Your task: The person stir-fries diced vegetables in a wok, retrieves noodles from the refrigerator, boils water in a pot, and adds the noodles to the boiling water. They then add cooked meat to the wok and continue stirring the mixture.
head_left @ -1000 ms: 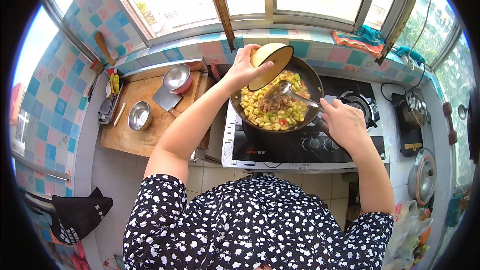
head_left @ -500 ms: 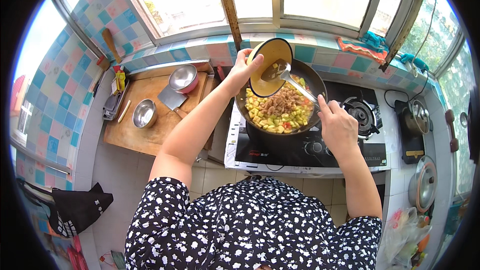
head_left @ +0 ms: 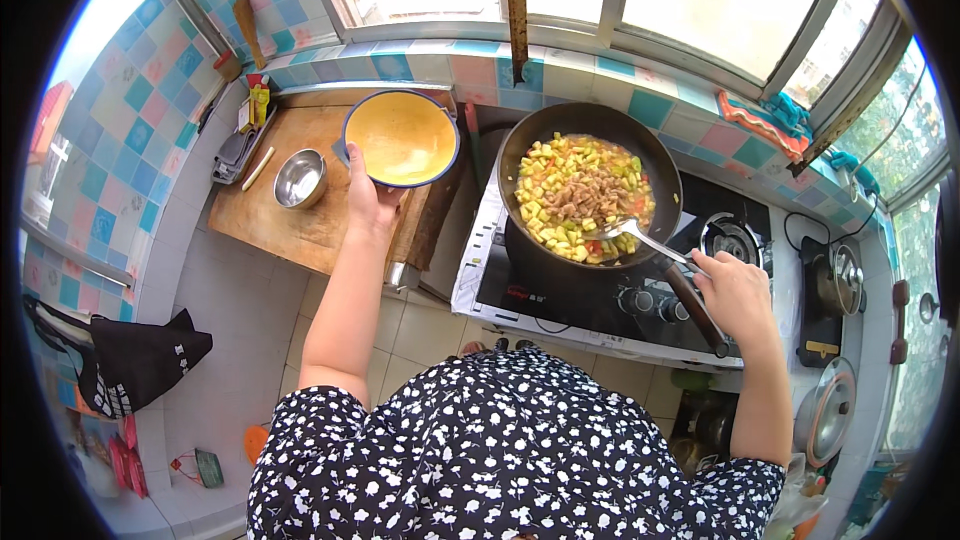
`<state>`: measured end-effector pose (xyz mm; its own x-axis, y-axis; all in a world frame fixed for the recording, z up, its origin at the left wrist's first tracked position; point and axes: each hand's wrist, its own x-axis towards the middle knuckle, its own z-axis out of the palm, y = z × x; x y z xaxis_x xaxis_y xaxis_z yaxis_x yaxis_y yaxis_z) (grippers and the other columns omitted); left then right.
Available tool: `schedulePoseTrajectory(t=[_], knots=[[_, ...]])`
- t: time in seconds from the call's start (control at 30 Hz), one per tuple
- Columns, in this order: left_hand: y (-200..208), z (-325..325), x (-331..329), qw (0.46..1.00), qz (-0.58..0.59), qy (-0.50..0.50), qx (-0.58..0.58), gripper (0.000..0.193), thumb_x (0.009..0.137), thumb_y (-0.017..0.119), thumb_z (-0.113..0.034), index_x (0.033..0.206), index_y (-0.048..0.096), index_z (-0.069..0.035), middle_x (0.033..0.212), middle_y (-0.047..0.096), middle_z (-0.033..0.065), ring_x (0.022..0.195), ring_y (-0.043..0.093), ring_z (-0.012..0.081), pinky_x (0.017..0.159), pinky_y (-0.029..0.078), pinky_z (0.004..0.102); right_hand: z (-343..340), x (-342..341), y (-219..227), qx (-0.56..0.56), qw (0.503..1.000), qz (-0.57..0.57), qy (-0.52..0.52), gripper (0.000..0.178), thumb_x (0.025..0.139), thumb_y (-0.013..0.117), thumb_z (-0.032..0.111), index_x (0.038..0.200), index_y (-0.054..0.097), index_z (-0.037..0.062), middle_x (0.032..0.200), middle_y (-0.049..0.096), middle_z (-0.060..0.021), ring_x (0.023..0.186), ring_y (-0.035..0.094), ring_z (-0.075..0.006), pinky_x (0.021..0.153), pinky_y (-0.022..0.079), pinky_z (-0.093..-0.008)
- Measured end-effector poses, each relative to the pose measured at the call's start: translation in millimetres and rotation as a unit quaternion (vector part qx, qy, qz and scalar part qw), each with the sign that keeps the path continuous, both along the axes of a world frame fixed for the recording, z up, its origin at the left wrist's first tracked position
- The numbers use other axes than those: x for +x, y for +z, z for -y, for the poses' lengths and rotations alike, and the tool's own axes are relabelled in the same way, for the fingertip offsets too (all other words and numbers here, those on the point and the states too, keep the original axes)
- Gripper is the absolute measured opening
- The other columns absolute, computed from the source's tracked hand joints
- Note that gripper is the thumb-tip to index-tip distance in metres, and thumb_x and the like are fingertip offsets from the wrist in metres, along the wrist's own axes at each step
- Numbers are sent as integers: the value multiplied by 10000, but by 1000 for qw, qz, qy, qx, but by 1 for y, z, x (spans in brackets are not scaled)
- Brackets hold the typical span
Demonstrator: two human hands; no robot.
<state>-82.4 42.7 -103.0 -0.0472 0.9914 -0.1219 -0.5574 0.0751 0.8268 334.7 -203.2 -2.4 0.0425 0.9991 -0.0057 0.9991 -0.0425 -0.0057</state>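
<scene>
My left hand (head_left: 372, 198) grips the edge of a yellow bowl with a dark blue rim (head_left: 402, 140), held over the wooden cutting board (head_left: 255, 235). Only thin traces show inside the bowl. My right hand (head_left: 733, 290) is closed round the handle of a metal spatula (head_left: 655, 243). Its head rests in the dark frying pan (head_left: 668, 175), at the near edge of the food. Diced yellow-green vegetables with red bits fill the pan, and browned meat pieces (head_left: 590, 195) are heaped in the middle. The pan's handle (head_left: 697, 310) points toward me, beside my right hand.
The pan sits on the left side of a black gas stove (head_left: 560, 295); another burner (head_left: 735, 240) is to its right. A small steel bowl (head_left: 300, 180) stands on the board. At the far right are a lidded pot (head_left: 840, 280) and a large lid (head_left: 830, 410).
My left hand has carried the bowl from above the pan leftward to over the board. The spatula has gone from the bowl down into the food. The view has shifted slightly.
</scene>
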Motion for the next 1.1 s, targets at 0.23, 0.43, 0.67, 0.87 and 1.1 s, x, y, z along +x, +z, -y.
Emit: schedulePoseTrajectory(t=[0.23,0.43,0.67,0.87,1.1], knots=[[-43,30,-73,988,65,94,-102,772,907,249,-701,1427,334,-136,1410,411,105,1253,458,283,981,469,465,-41,-1,-26,79,994,-51,-53,315,882,588,238,1173,641,129,854,629,-76,814,634,-282,718,493,-396],[-71,24,-85,980,61,142,-128,733,914,201,-690,1448,301,-197,1445,367,95,1312,387,281,1012,423,524,-81,-13,-28,116,993,-28,-9,285,892,571,232,1147,644,125,863,628,-78,801,634,-295,722,498,-403],[-99,14,-99,964,109,172,-168,696,939,209,-650,1453,287,-187,1484,323,74,1348,344,289,1061,337,569,-42,-3,1,0,1000,7,1,282,859,604,205,1123,662,127,886,643,-92,867,634,-277,758,490,-399],[-111,18,-100,957,94,203,-187,647,947,311,-607,1419,332,-165,1410,393,88,1267,416,279,1042,377,547,-5,13,62,-51,998,40,-22,267,817,655,200,1072,690,132,811,628,-76,824,627,-274,734,472,-400],[-139,10,-100,960,102,158,-208,597,888,575,-515,1323,416,-138,1157,488,78,1061,480,247,1037,390,515,-46,15,-31,19,999,33,0,247,861,612,236,1075,678,132,868,664,-87,828,647,-293,738,496,-403]])
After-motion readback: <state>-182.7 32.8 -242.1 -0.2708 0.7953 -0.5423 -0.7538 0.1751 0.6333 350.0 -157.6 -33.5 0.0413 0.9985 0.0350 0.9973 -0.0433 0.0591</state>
